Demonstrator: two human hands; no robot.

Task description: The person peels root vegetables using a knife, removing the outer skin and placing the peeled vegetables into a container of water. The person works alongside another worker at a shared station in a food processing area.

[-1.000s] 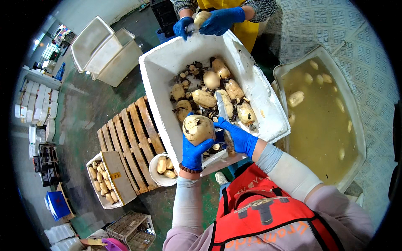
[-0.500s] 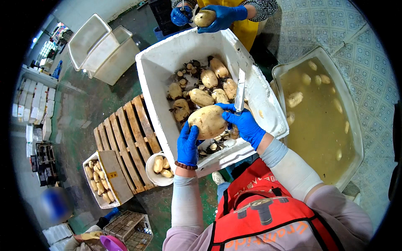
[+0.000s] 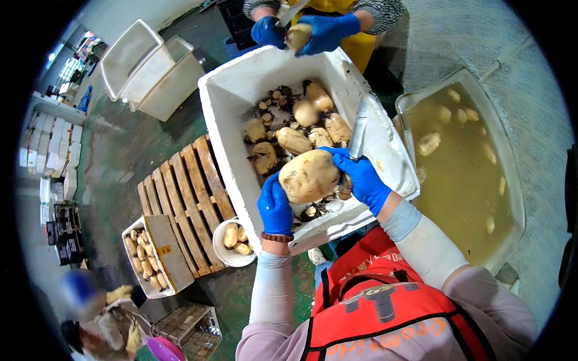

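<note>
While the left hand [image 3: 275,207] grips a plump, blemished lotus root [image 3: 309,176], the right hand [image 3: 365,180] touches it, clasping a metal knife [image 3: 359,131].

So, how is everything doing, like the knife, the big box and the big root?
Left hand, gloved, gripping the big root
Right hand, gloved, holding the knife
Big root, held over the foam box
Knife, blade bare
Foam box, open, roots and scraps inside
Bucket, open, roots inside
Tub, open, roots in murky water
</note>
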